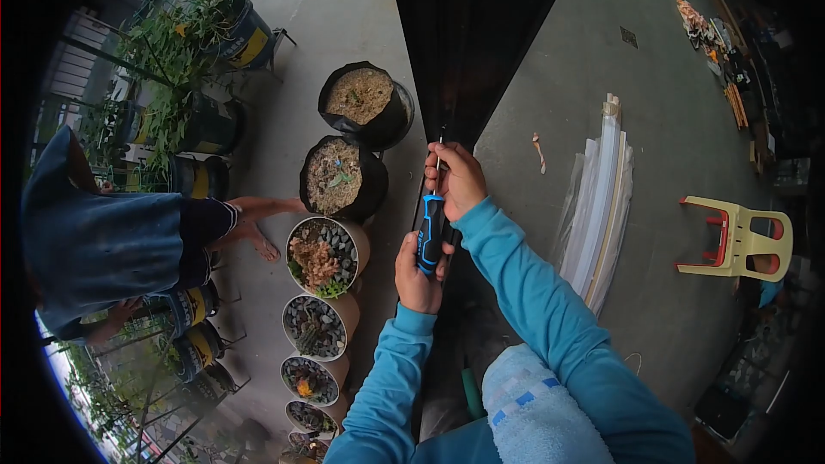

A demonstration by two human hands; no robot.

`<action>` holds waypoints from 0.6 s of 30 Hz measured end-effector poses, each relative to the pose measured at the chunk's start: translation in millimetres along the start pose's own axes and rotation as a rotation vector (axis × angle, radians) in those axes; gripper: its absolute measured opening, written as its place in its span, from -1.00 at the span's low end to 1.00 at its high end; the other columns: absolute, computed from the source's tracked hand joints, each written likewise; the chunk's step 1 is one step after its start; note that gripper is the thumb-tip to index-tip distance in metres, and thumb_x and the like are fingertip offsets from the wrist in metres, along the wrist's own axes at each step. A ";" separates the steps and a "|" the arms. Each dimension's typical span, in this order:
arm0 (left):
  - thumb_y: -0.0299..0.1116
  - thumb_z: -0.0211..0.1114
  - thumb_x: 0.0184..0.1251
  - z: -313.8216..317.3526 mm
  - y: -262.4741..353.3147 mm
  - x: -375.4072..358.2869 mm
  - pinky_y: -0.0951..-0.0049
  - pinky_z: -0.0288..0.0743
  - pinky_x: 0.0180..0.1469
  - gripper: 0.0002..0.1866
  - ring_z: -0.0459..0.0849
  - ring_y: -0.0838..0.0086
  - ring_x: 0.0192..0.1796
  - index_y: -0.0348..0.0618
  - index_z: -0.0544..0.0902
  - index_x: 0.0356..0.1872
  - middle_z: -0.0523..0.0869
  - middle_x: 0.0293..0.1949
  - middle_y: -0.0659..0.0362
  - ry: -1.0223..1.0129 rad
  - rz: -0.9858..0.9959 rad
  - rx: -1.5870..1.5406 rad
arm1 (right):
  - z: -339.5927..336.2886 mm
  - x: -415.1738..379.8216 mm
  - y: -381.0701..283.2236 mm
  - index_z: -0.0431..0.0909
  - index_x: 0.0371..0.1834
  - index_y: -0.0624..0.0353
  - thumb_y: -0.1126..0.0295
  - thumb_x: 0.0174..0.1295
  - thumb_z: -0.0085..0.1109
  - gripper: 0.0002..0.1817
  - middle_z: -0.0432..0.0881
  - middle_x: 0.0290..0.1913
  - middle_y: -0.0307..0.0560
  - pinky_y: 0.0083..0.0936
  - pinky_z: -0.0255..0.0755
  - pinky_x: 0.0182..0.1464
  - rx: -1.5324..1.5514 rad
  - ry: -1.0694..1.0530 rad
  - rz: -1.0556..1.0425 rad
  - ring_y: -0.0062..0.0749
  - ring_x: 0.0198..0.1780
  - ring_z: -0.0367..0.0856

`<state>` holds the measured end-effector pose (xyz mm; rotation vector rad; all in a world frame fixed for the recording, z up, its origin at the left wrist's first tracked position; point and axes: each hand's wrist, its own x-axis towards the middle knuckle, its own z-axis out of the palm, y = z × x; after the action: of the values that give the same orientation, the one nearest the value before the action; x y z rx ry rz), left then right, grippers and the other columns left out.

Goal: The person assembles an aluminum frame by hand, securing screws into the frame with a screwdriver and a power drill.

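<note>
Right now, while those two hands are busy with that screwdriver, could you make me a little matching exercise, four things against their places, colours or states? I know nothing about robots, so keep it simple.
Things
1. Plastic seat
2. Left hand
3. Screwdriver
4. Right hand

Places, colours, states
A. Held by two hands at once
B. Higher in the picture than the other hand
C. Pale yellow and red, at the picture's right
D. Around the blue-and-black handle

Right pairs: 1-C, 2-D, 3-A, 4-B
</note>
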<state>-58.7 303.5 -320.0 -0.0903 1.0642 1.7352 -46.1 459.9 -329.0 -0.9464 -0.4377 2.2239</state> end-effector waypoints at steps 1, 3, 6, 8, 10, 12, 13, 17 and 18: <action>-0.10 -0.16 0.54 2.5 1.0 -1.5 0.62 0.20 -0.58 -0.67 0.37 0.57 -0.62 -0.14 0.42 -0.16 0.64 -0.43 0.06 -0.015 0.001 0.017 | -2.7 1.1 0.7 0.51 -0.21 0.15 0.36 0.30 0.11 -0.89 0.49 -0.42 -0.23 -0.65 0.35 -0.47 0.002 -0.002 -0.001 -0.60 -0.48 0.43; -0.13 -0.15 0.52 7.0 1.5 -3.6 0.63 0.20 -0.58 -0.69 0.36 0.58 -0.63 -0.16 0.41 -0.16 0.63 -0.45 0.05 -0.008 0.018 0.043 | -7.7 0.8 -1.0 0.52 -0.13 0.16 0.36 0.31 0.08 -0.84 0.48 -0.42 -0.23 -0.67 0.32 -0.50 0.058 -0.009 0.035 -0.61 -0.50 0.41; -0.13 -0.15 0.52 9.5 0.3 -2.9 0.64 0.19 -0.58 -0.70 0.34 0.59 -0.64 -0.15 0.41 -0.16 0.62 -0.46 0.06 0.002 0.051 0.087 | -4.9 -0.5 -5.0 0.54 -0.04 0.10 0.36 0.30 0.08 -0.79 0.48 -0.43 -0.22 -0.68 0.29 -0.54 0.005 -0.049 0.017 -0.62 -0.53 0.41; -0.10 -0.16 0.54 8.4 -0.1 -1.8 0.65 0.18 -0.58 -0.69 0.33 0.60 -0.64 -0.12 0.42 -0.16 0.61 -0.46 0.09 0.007 0.062 0.109 | 0.0 -0.4 -5.9 0.54 0.04 0.09 0.38 0.30 0.07 -0.74 0.48 -0.43 -0.22 -0.69 0.29 -0.54 0.007 -0.050 0.018 -0.62 -0.53 0.41; -0.11 -0.15 0.53 5.9 0.5 0.0 0.65 0.17 -0.58 -0.70 0.32 0.60 -0.64 -0.10 0.42 -0.16 0.61 -0.46 0.09 0.023 0.066 0.110 | 2.1 0.0 -6.2 0.48 0.09 0.13 0.38 0.31 0.03 -0.70 0.47 -0.42 -0.22 -0.68 0.28 -0.52 0.007 -0.041 0.027 -0.63 -0.52 0.37; -0.10 -0.15 0.53 5.2 2.4 0.3 0.65 0.17 -0.58 -0.70 0.32 0.60 -0.64 -0.10 0.41 -0.16 0.61 -0.47 0.10 0.020 0.072 0.125 | 2.7 -1.3 -6.9 0.47 0.11 0.12 0.39 0.32 0.02 -0.69 0.47 -0.42 -0.22 -0.67 0.28 -0.51 -0.001 -0.042 0.023 -0.62 -0.52 0.37; -0.10 -0.14 0.52 4.5 3.6 0.2 0.64 0.17 -0.58 -0.70 0.32 0.60 -0.64 -0.10 0.41 -0.16 0.61 -0.47 0.10 0.019 0.078 0.138 | 3.3 -1.9 -6.4 0.46 0.13 0.11 0.39 0.32 0.00 -0.68 0.47 -0.42 -0.21 -0.67 0.28 -0.51 -0.010 -0.042 0.020 -0.62 -0.52 0.37; -0.09 -0.14 0.52 2.6 4.6 -0.7 0.64 0.18 -0.58 -0.70 0.32 0.61 -0.64 -0.10 0.41 -0.16 0.61 -0.48 0.10 0.023 0.072 0.148 | 2.5 -3.1 -4.2 0.44 0.16 0.11 0.40 0.33 -0.03 -0.66 0.47 -0.42 -0.21 -0.67 0.28 -0.51 -0.012 -0.047 0.002 -0.61 -0.53 0.36; -0.09 -0.14 0.52 1.7 4.7 -0.4 0.64 0.19 -0.58 -0.70 0.33 0.61 -0.64 -0.10 0.41 -0.16 0.61 -0.48 0.10 0.030 0.071 0.148 | 2.5 -3.5 -3.8 0.43 0.17 0.11 0.40 0.33 -0.04 -0.65 0.47 -0.42 -0.21 -0.67 0.28 -0.51 -0.012 -0.051 -0.003 -0.61 -0.53 0.36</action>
<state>-61.5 304.1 -315.9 0.0145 1.2268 1.7167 -44.5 460.1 -323.6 -0.8962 -0.4755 2.2489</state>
